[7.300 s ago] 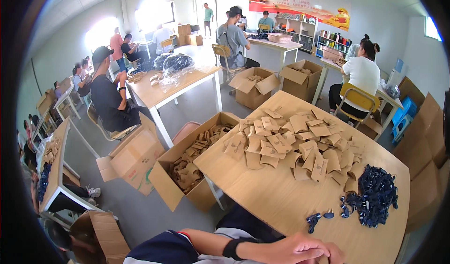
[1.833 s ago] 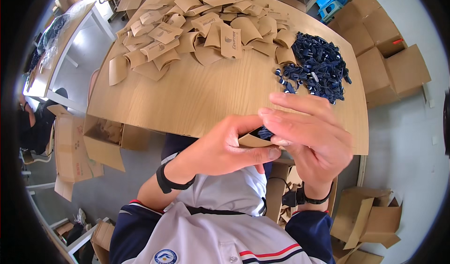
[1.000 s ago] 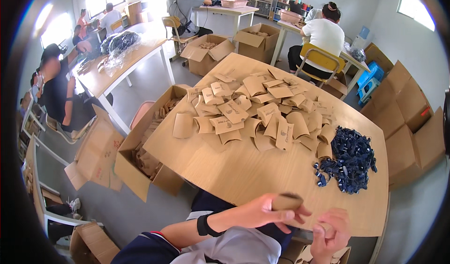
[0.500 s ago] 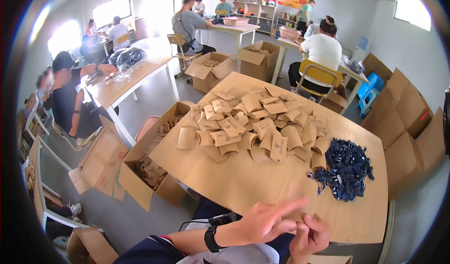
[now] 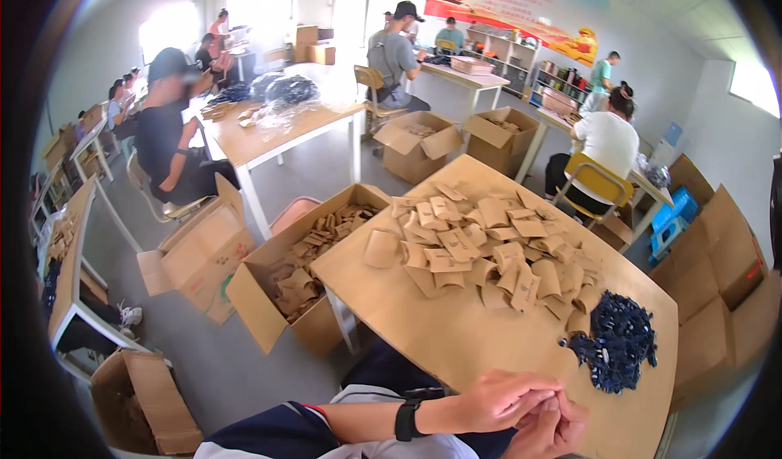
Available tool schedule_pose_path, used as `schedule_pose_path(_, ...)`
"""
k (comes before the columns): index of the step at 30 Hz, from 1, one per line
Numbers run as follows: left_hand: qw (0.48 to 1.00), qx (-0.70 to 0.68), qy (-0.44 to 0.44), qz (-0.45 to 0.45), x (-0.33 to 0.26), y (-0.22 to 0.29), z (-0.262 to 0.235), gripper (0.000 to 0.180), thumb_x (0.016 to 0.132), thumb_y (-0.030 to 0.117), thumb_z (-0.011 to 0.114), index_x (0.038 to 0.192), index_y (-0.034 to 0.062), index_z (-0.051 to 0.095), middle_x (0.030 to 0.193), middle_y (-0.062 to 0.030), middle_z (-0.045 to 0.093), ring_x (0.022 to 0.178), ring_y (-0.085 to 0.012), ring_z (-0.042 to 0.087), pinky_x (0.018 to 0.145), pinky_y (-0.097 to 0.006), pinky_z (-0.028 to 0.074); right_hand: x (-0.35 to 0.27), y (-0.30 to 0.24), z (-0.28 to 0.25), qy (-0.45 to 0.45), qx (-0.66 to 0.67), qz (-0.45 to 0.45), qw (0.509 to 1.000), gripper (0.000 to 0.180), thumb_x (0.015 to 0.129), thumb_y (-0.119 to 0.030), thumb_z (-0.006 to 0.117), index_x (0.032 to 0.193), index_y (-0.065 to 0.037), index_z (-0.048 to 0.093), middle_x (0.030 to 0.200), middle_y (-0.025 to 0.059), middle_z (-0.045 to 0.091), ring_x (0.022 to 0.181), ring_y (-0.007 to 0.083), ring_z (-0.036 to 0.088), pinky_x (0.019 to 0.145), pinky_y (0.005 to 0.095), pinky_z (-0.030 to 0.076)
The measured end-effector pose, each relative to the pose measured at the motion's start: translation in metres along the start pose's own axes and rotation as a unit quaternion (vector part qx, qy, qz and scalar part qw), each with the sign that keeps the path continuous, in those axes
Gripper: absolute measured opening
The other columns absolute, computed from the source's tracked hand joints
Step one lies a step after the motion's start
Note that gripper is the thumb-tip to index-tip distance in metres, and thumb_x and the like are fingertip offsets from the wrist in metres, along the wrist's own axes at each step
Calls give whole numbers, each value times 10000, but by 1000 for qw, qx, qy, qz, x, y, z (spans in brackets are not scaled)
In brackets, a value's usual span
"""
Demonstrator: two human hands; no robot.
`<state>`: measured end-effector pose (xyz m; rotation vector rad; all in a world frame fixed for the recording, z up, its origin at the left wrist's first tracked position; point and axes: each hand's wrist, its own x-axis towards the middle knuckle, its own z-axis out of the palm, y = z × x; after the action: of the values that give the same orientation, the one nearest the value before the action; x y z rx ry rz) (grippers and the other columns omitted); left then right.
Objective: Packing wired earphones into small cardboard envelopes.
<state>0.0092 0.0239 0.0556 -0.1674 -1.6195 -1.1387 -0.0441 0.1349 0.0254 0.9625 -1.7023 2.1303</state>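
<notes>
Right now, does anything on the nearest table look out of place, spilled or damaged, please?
Nothing clearly stands out: the brown paper packets lie in a loose heap and the blue cables in a tangled pile, both on the table, without visible damage.

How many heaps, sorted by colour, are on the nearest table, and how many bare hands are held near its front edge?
Brown heap of small cardboard packets: 1
Dark blue heap of cords: 1
Bare hands, left hand and right hand: 2
Total: 4
Single packets and cords overlap too much to count.
</notes>
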Motion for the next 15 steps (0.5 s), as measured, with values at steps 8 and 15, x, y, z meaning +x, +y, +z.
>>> schedule_pose_path(8,983,-12,-95,158,-5,-11,-24,292,879,-9,628,1168,-43,608,783,-110,654,629,-260,633,536,-354,514,19,-24,0,-106,-78,122,984,331,1009,-286,529,1165,0,585,1033,141,638,930,273,594,918,402,433)
schedule_pose_path(15,971,-4,-213,106,-20,-25,-46,332,878,53,644,1206,18,604,749,-96,610,663,-274,616,598,-358,510,22,-19,-11,-16,302,470,829,350,1011,-294,514,1181,10,543,1014,130,624,929,226,607,802,319,508)
